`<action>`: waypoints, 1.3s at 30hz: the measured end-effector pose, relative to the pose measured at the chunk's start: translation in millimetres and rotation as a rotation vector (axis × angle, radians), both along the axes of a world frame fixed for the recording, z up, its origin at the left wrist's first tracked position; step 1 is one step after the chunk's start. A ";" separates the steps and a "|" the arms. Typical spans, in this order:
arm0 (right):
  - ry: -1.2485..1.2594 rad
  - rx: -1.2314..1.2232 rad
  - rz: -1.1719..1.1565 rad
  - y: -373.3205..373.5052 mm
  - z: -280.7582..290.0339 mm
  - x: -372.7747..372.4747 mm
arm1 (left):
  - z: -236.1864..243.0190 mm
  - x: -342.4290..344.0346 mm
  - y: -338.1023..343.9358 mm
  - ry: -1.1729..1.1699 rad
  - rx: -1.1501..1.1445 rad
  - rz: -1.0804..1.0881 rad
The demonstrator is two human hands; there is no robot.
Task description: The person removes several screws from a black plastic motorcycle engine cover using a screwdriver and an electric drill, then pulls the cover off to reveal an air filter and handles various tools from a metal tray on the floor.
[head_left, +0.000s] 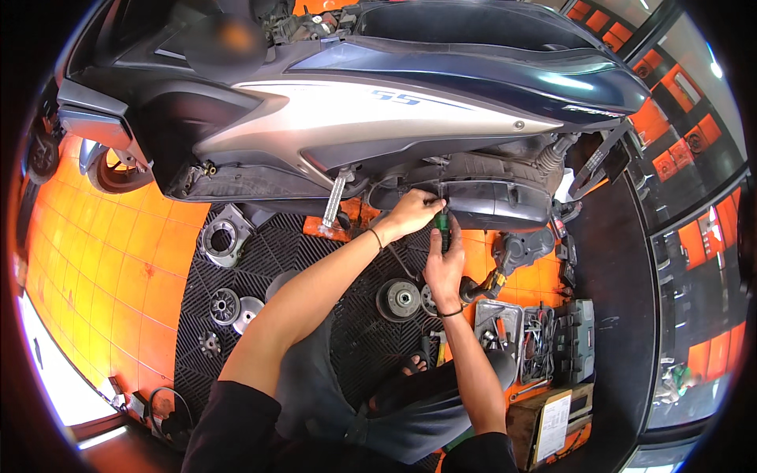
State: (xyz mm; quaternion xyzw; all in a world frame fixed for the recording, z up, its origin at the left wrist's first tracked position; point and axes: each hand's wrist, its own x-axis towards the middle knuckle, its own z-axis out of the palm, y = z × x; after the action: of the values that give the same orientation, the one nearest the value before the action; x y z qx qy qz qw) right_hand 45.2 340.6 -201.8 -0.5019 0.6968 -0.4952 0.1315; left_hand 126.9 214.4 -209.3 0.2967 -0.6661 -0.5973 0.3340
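Note:
A scooter (371, 118) with silver and dark blue panels stands across the far side. My right hand (446, 268) is wrapped round the green handle of a screwdriver (445, 226), which points away from me at the black cover (493, 203) low on the scooter's side. Beside it, my left hand (414, 213) is closed, its fingertips pinched at the screwdriver's shaft. The tip and whatever it touches are too small to make out. A metal footrest (336, 197) sticks out to the left of my left hand.
On the black ribbed mat lie a ring-shaped metal housing (226, 236), a round clutch part (398, 299) and several discs. A black and yellow power tool (485, 288), a metal tool tray (498, 315) and a grey-green case (579, 339) sit right. A cardboard box (524, 422) stands nearer.

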 end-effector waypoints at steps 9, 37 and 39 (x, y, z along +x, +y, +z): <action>-0.276 0.058 0.019 -4.8 -3.8 -7.3 | -1.8 -4.8 -7.6 -0.121 -0.067 0.035; 0.651 0.226 -0.252 -33.7 8.9 -3.0 | 19.5 -6.4 -2.2 -0.119 0.103 0.079; 0.684 0.222 -0.246 -34.3 2.3 -8.6 | 25.0 -10.1 6.8 -0.088 0.200 0.041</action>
State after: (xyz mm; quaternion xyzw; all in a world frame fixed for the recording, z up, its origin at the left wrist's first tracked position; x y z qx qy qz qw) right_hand 36.6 306.3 -199.5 -0.5335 0.8049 -0.2327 -0.1157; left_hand 116.8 221.2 -184.3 0.3679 -0.6111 -0.6402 0.2852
